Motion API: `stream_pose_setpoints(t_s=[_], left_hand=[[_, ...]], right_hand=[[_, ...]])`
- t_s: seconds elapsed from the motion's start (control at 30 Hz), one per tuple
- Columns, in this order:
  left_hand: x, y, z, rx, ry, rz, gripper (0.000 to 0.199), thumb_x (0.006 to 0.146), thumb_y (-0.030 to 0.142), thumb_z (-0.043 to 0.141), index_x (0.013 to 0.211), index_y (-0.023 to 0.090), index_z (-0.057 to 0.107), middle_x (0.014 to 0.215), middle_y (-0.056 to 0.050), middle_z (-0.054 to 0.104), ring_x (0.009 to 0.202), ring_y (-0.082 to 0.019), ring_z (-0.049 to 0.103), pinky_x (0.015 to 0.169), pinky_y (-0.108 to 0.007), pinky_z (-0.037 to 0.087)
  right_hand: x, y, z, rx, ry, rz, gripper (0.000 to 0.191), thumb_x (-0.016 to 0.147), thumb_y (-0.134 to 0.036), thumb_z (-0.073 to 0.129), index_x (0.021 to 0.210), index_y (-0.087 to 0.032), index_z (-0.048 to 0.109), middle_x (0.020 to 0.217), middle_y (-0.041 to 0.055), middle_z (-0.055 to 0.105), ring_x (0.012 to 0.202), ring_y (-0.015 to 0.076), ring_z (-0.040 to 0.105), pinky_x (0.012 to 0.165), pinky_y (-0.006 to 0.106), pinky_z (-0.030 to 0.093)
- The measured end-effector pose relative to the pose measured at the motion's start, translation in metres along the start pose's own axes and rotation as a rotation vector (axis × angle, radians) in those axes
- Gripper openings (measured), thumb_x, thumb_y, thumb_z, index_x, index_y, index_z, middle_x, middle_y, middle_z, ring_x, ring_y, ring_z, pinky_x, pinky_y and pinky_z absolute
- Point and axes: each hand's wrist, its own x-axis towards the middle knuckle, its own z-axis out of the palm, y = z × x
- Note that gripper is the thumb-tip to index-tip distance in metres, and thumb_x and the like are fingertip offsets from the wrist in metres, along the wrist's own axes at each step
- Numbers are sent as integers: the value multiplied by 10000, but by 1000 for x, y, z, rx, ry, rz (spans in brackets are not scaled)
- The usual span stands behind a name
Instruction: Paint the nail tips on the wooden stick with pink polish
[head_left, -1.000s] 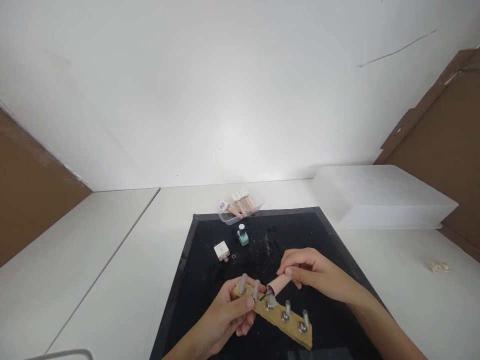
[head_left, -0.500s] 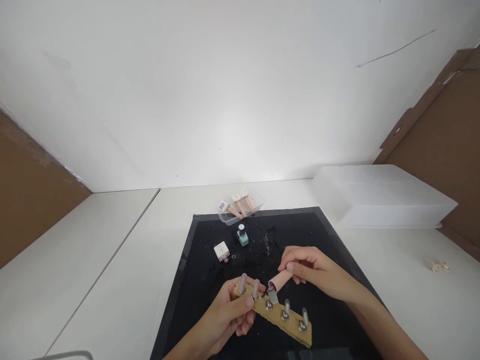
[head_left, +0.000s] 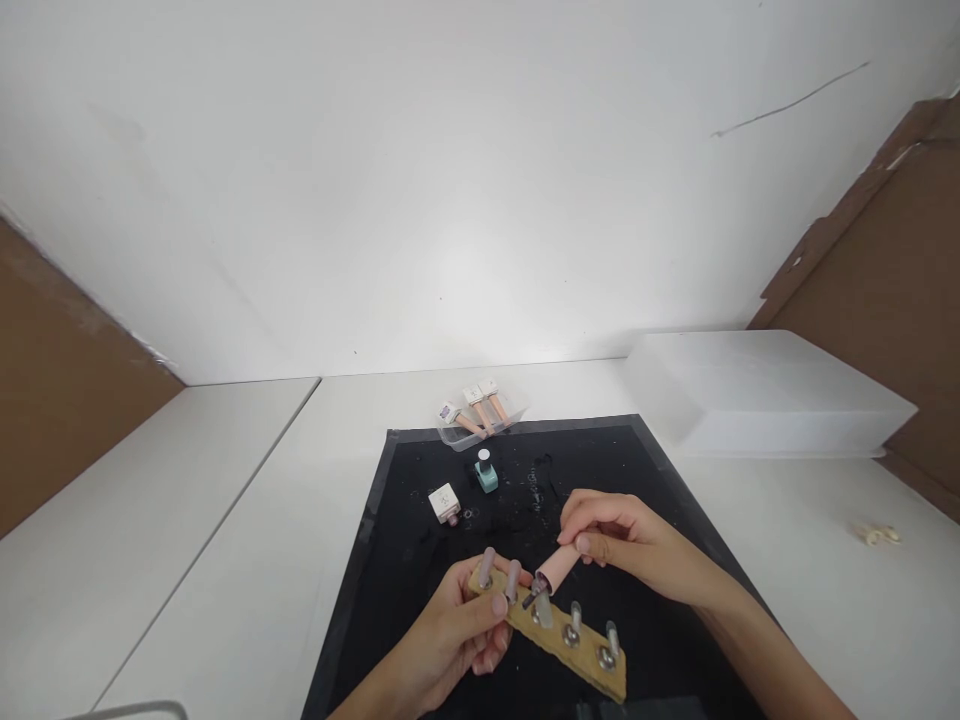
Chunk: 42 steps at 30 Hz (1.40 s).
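Observation:
My left hand is closed round the left end of a tan nail-tip stand, thumb on top. Several false nails stick up from its metal knobs; the left ones look mauve, the right ones clear. A pink-capped nail polish brush is pinched in my right hand. Its dark bristles point down and left, at the middle nail; whether they touch it I cannot tell. Beyond my hands lies a white square polish bottle, its neck uncapped. Behind that is a small mint-green bottle with a white-topped dark cap.
A black mat lies under the work. At its back edge, a clear plastic tray holds three white bottles with pink caps. A translucent white box stands at the back right, and a small pale object lies near the right edge.
The brush has shifted slightly left, and more of its dark bristles now shows below the cap. My left hand and the stand have hardly moved.

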Motion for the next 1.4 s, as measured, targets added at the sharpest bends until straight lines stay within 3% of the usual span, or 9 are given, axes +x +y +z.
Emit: stream_pose_setpoints(t_s=[0.6, 0.87, 1.07, 1.23, 1.4], left_hand=[[1, -5, -5, 21, 8, 27, 387, 603, 406, 747, 855, 138, 626, 433, 56, 497, 315, -19, 340, 322, -151, 188], [0, 2, 5, 91, 123, 51, 451, 602, 424, 751, 920, 141, 600, 498, 47, 517, 419, -44, 414, 413, -177, 254], [1, 2, 6, 78, 135, 76, 449, 613, 408, 749, 944, 146, 594, 531, 52, 514, 443, -39, 402, 454, -199, 238], [3, 0, 3, 71, 130, 95, 456, 626, 408, 739, 965, 144, 586, 528, 57, 500, 448, -40, 389, 462, -209, 216], [4, 0, 3, 93, 127, 83, 449, 640, 414, 726, 964, 135, 588, 524, 57, 493, 438, -37, 382, 458, -214, 204]], right_hand=[[2, 7, 4, 272, 219, -48, 161, 823, -301, 620, 776, -167, 694, 800, 23, 534, 557, 86, 476, 495, 230, 400], [0, 2, -2, 482, 424, 29, 174, 628, -255, 796, 714, -189, 659, 857, 18, 564, 631, 113, 526, 594, 256, 458], [-1, 5, -4, 526, 471, 0, 215, 670, -254, 771, 850, -207, 664, 777, 8, 542, 656, 123, 496, 620, 246, 460], [-4, 4, 4, 385, 464, -123, 123, 785, -315, 672, 868, -229, 642, 761, -8, 558, 591, 91, 464, 575, 206, 422], [-10, -1, 14, 53, 333, -244, 78, 862, -314, 575, 934, -287, 587, 873, 8, 599, 803, 151, 548, 704, 254, 441]])
